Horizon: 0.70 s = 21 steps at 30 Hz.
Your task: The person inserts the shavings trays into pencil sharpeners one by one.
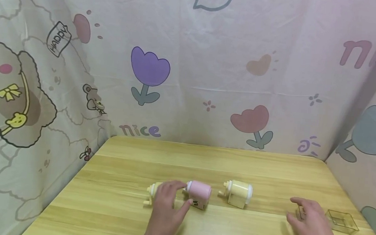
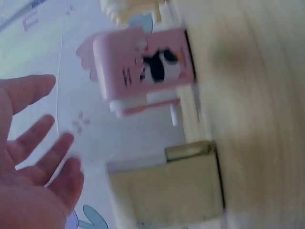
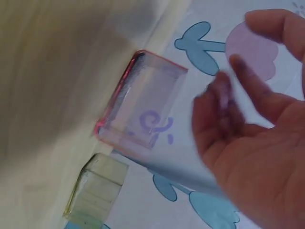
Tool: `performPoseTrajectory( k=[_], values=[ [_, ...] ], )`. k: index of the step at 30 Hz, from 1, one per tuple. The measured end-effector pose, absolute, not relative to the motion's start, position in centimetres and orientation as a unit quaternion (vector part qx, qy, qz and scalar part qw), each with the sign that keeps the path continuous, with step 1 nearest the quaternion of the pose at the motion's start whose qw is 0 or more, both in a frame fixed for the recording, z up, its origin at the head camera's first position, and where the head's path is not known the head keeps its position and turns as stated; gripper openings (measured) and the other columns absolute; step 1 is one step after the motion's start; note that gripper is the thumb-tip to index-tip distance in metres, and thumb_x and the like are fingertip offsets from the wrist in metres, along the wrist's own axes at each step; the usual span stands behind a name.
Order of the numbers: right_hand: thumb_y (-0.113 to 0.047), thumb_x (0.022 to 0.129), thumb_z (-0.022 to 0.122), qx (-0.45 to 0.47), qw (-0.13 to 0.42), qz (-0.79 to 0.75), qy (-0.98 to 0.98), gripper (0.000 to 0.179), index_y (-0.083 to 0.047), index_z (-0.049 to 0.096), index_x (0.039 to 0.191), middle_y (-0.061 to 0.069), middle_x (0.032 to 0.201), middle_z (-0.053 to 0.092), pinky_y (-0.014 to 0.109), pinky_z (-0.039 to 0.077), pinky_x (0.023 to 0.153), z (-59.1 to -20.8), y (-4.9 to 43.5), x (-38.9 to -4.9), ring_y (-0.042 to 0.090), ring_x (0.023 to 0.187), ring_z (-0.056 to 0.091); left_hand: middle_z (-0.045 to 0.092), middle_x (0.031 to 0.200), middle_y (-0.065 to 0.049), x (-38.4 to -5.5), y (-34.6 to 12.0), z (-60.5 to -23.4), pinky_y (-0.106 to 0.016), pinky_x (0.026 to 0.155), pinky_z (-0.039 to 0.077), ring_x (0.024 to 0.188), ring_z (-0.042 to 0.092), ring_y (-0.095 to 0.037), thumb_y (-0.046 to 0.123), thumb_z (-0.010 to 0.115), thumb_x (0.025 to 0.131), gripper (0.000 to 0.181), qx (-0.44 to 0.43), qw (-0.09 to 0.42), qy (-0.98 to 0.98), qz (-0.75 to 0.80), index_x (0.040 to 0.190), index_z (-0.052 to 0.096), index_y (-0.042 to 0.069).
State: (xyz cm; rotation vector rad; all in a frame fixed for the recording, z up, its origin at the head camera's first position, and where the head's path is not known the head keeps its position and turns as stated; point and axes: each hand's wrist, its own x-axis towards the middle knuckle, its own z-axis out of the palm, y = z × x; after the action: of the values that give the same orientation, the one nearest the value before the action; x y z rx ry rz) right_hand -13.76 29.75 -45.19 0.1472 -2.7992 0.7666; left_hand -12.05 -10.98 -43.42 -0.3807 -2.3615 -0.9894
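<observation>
A pink crank pencil sharpener point(image 1: 199, 193) with a black-and-white animal print stands in the middle of the table. My left hand point(image 1: 168, 201) hovers beside it with fingers spread, thumb overlapping the pink body in the head view. Partly hidden behind that hand is a pale yellow sharpener point(image 1: 154, 189), which shows as a plain block point(image 2: 167, 191) in the left wrist view. My right hand point(image 1: 313, 223), fingers loosely bent and holding nothing, is over the right side. Near it lies a clear pink-edged box point(image 3: 143, 100), mostly covered by the hand in the head view.
Another pale yellow sharpener point(image 1: 239, 194) stands right of the pink one, its crank toward the left. A clear yellow open-topped box point(image 1: 341, 222) sits near the right table edge. Printed cloth point(image 1: 192, 69) hangs behind the wooden table point(image 1: 211, 158) and along its sides.
</observation>
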Motion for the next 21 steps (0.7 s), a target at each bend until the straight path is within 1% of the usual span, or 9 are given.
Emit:
performPoseTrajectory(
  k=[2,3,5,7,9,12,14,18,21],
  values=[
    [-0.012,0.086,0.077,0.05,0.121,0.255,-0.958,0.054,0.011,0.058,0.131,0.043,0.126,0.053,0.072,0.033,0.096,-45.5,30.1,-13.8,0.055,0.116,0.047,0.069,0.115,-0.001,-11.8,-10.6,-43.6,-0.043,0.093,0.056,0.106,0.062,-0.02,0.008,0.083,0.085,0.034,-0.173,0.232,-0.878,-0.38,0.115,0.068,0.006],
    [-0.011,0.084,0.077,0.049,0.12,0.252,-0.959,0.057,0.012,0.056,0.132,0.045,0.126,0.051,0.074,0.027,0.098,-45.7,30.3,-13.9,0.057,0.118,0.043,0.069,0.112,0.0,-11.7,-10.5,-43.7,-0.038,0.088,0.058,0.1,0.063,-0.017,0.009,0.081,0.086,0.03,-0.185,0.204,-0.881,-0.385,0.113,0.069,0.007],
    [-0.01,0.08,0.078,0.044,0.115,0.242,-0.962,0.064,0.014,0.053,0.134,0.048,0.128,0.047,0.075,0.02,0.1,-46.0,30.6,-13.9,0.061,0.119,0.038,0.07,0.107,0.0,-11.5,-10.5,-43.8,-0.029,0.077,0.057,0.089,0.062,-0.01,0.011,0.078,0.09,0.024,-0.203,0.14,-0.884,-0.398,0.112,0.069,0.008],
    [-0.01,0.078,0.078,0.037,0.104,0.234,-0.966,0.07,0.015,0.049,0.137,0.05,0.13,0.042,0.075,0.018,0.101,-46.1,30.9,-13.9,0.063,0.119,0.035,0.069,0.102,0.002,-11.3,-10.5,-43.8,-0.023,0.07,0.054,0.082,0.058,-0.004,0.014,0.076,0.092,0.021,-0.212,0.083,-0.885,-0.407,0.112,0.07,0.009],
    [-0.01,0.077,0.078,0.03,0.097,0.226,-0.969,0.073,0.014,0.047,0.138,0.05,0.131,0.039,0.074,0.018,0.1,-46.2,31.1,-13.9,0.065,0.118,0.033,0.067,0.097,0.005,-11.3,-10.5,-43.8,-0.021,0.066,0.052,0.077,0.055,0.0,0.017,0.076,0.093,0.021,-0.212,0.047,-0.886,-0.41,0.112,0.07,0.009],
    [-0.011,0.074,0.078,0.022,0.095,0.214,-0.972,0.075,0.013,0.048,0.138,0.049,0.131,0.04,0.073,0.019,0.098,-46.4,31.3,-13.9,0.067,0.117,0.033,0.064,0.092,0.011,-11.3,-10.6,-43.7,-0.02,0.064,0.05,0.072,0.052,0.003,0.017,0.076,0.093,0.021,-0.215,0.03,-0.888,-0.405,0.112,0.07,0.008],
    [-0.013,0.075,0.079,0.007,0.083,0.21,-0.974,0.075,0.012,0.048,0.139,0.048,0.133,0.038,0.076,0.021,0.094,-46.5,31.5,-13.9,0.069,0.118,0.029,0.063,0.09,0.013,-11.3,-10.6,-43.7,-0.019,0.064,0.05,0.071,0.052,0.003,0.017,0.076,0.093,0.021,-0.214,0.026,-0.889,-0.404,0.111,0.07,0.008],
    [-0.018,0.077,0.079,-0.03,0.04,0.207,-0.977,0.078,0.011,0.044,0.141,0.046,0.138,0.031,0.08,0.02,0.091,-46.5,31.8,-13.8,0.071,0.122,0.019,0.064,0.089,0.014,-11.3,-10.6,-43.9,-0.02,0.063,0.051,0.072,0.053,0.003,0.016,0.075,0.094,0.021,-0.214,0.007,-0.888,-0.408,0.112,0.07,0.008],
    [-0.018,0.08,0.077,-0.048,0.008,0.212,-0.976,0.08,0.013,0.039,0.143,0.047,0.141,0.025,0.082,0.017,0.093,-46.6,31.9,-13.7,0.072,0.124,0.014,0.064,0.088,0.015,-11.4,-10.7,-44.0,-0.02,0.062,0.051,0.074,0.055,0.003,0.016,0.075,0.094,0.021,-0.216,-0.002,-0.886,-0.41,0.112,0.07,0.008]
  ],
)
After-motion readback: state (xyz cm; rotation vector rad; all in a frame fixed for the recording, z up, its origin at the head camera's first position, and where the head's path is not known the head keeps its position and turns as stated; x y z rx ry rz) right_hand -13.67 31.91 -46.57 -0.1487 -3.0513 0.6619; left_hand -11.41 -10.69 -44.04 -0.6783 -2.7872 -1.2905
